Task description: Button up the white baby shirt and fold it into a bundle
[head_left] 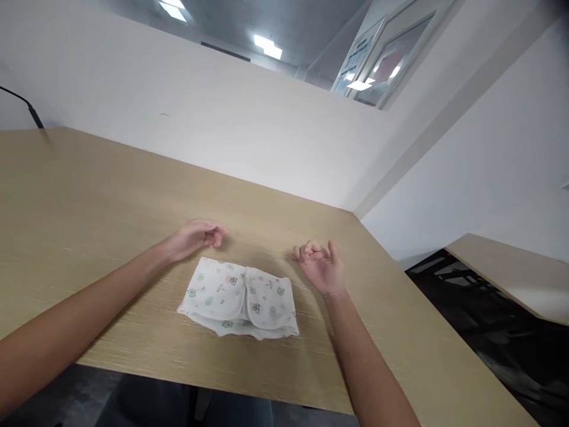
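A small white garment [240,299] with little green and grey prints lies folded flat on the wooden table [89,225], both side flaps turned in over the middle. My left hand [195,236] hovers just beyond its far left corner, fingers loosely curled and holding nothing. My right hand [319,264] is a little to the right of the garment's far right corner, palm partly up, fingers curled and apart from the cloth.
White partition walls [222,130] run along the table's far and right sides. A black cable [26,107] rises at the far left. A second wooden surface [511,273] stands at the right, beyond a dark gap.
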The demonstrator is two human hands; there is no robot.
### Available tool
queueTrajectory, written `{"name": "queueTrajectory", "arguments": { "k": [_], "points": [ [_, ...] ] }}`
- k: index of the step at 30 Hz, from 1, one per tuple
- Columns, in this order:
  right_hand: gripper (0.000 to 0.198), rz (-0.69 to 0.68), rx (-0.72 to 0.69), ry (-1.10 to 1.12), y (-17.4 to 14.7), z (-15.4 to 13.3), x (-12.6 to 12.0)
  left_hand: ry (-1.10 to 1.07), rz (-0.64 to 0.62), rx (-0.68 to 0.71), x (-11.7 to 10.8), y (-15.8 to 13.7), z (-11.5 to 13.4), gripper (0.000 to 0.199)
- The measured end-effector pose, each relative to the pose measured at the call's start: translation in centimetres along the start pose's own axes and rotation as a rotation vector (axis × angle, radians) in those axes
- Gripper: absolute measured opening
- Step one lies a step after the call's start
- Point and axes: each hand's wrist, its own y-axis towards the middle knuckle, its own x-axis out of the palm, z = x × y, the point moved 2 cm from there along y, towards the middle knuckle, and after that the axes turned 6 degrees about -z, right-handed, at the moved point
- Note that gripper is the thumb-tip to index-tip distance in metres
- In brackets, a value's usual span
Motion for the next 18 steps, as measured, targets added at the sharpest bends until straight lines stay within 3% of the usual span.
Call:
{"name": "queueTrajectory", "arguments": {
  "k": [3,7,12,18],
  "points": [
    [0.046,0.031,0.049,-0.296,0.2,0.2,0.1,0.425,0.031,-0.057,0.7,0.2,-0.8,0.04],
    [0.031,-0.061,0.178,-0.816,-0.1,0.9,0.8,0.906,-0.12,-0.026,1.4,-0.2,-1.3,0.043],
    [0.023,-0.286,0.321,-0.91,-0.7,1.7,1.3,1.006,-0.316,-0.038,1.6,-0.6,-1.1,0.038],
    [0.01,-0.425,0.314,-1.02,-0.8,1.9,1.5,1.075,-0.433,-0.075,2.7,-0.7,-0.9,0.011]
  ]
}}
